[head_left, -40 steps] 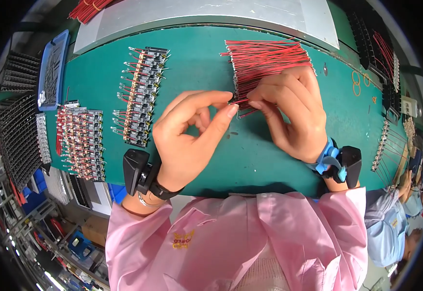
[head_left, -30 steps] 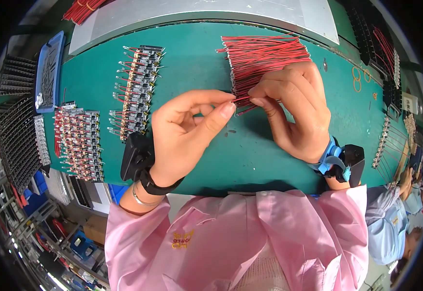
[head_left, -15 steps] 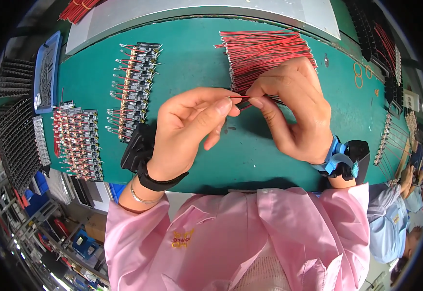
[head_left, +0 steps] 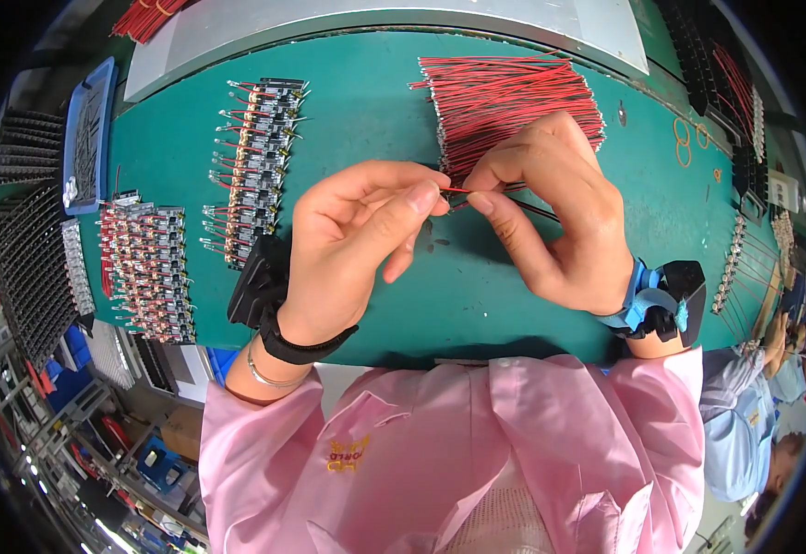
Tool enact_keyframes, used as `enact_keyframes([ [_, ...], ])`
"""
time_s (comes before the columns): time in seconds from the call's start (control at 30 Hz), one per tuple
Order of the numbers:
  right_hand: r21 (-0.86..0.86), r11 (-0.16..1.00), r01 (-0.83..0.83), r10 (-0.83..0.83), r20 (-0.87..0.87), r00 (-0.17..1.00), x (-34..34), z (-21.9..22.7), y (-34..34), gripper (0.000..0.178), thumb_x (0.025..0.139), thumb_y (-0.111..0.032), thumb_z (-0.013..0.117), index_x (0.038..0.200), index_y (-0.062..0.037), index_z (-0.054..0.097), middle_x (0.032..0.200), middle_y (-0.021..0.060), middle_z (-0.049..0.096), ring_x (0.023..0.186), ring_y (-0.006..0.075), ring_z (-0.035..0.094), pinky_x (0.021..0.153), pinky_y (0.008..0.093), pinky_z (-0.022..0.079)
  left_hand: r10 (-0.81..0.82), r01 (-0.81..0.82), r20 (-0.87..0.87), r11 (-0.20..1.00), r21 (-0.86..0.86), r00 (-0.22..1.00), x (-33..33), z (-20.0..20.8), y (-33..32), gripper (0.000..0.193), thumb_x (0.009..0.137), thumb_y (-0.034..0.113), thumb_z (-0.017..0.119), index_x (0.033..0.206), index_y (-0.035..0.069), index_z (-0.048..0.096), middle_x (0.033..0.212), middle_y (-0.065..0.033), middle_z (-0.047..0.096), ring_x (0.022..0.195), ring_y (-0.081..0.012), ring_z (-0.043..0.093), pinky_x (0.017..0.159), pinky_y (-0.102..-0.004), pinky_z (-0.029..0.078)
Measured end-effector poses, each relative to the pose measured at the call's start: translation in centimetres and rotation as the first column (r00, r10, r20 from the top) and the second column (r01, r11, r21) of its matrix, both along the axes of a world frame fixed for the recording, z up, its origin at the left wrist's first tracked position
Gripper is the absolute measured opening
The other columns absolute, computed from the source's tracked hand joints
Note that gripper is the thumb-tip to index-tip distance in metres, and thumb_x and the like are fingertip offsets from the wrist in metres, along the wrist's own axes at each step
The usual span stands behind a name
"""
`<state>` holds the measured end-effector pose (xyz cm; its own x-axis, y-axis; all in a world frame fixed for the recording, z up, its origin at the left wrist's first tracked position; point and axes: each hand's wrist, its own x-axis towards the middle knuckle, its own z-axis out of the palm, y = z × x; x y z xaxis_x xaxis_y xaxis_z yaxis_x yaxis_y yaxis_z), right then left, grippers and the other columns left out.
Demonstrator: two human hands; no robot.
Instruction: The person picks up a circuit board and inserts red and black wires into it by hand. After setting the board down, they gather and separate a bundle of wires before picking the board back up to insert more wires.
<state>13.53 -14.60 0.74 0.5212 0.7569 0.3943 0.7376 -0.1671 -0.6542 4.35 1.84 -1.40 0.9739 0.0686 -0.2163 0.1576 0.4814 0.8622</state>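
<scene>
A thin red and black wire pair (head_left: pixel 456 190) stretches between my two hands over the green work mat (head_left: pixel 403 314). My left hand (head_left: pixel 357 222) pinches its end between thumb and index finger, and the tip is hidden there. With thumb and index finger closed, my right hand (head_left: pixel 555 212) grips the wire a short way along. Black and red strands trail out behind the right hand's fingers. Just beyond that hand lies a wide bundle of red wires (head_left: pixel 505 102) with pale ends. To the left stands a row of small black circuit boards (head_left: pixel 257 166) with short red wires.
A second stack of wired boards (head_left: pixel 149 268) lies at the left edge, below a blue tray (head_left: pixel 89 138). Rubber bands (head_left: pixel 683 143) lie at the right. A grey metal ledge (head_left: pixel 384 23) borders the far side. Another person in light blue (head_left: pixel 745 434) sits at far right.
Both hands have shifted slightly left, still pinching the wire. The black strand now shows more plainly below the right hand's fingers.
</scene>
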Motion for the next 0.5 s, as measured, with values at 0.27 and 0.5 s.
enact_keyframes([
  [0.27, -0.006, 1.0, -0.01, 0.009, -0.189, 0.982, -0.08, -0.03, -0.14, 0.009, 0.072, 0.002, 0.06, 0.079, 0.0002, 0.056, 0.075, 0.0069, 0.056, 0.072, 0.0186, 0.049, 0.067, 0.0275, 0.039, -0.064, 0.064, 0.002, 0.994, -0.09, 0.998, 0.0, -0.44, 0.09, 0.023, 0.086, 0.015, 0.055, 0.102, -0.001, 0.058, 0.086, -0.0092, 0.063, 0.049, -0.0037, 0.042, 0.042, -0.0162, 0.032],
  [0.5, 0.015, 1.0, -0.014, 0.018, -0.319, 0.948, -0.14, -0.24, -0.26, 0.007, 0.075, 0.0, 0.059, 0.081, 0.0006, 0.056, 0.077, 0.0057, 0.055, 0.073, 0.0167, 0.047, 0.067, 0.0262, 0.038, -0.058, 0.059, 0.014, 0.994, -0.093, 0.998, 0.04, -0.38, -0.1, 0.023, 0.086, 0.016, 0.054, 0.102, -0.001, 0.058, 0.087, -0.0097, 0.063, 0.048, -0.0039, 0.04, 0.043, -0.0164, 0.032],
])
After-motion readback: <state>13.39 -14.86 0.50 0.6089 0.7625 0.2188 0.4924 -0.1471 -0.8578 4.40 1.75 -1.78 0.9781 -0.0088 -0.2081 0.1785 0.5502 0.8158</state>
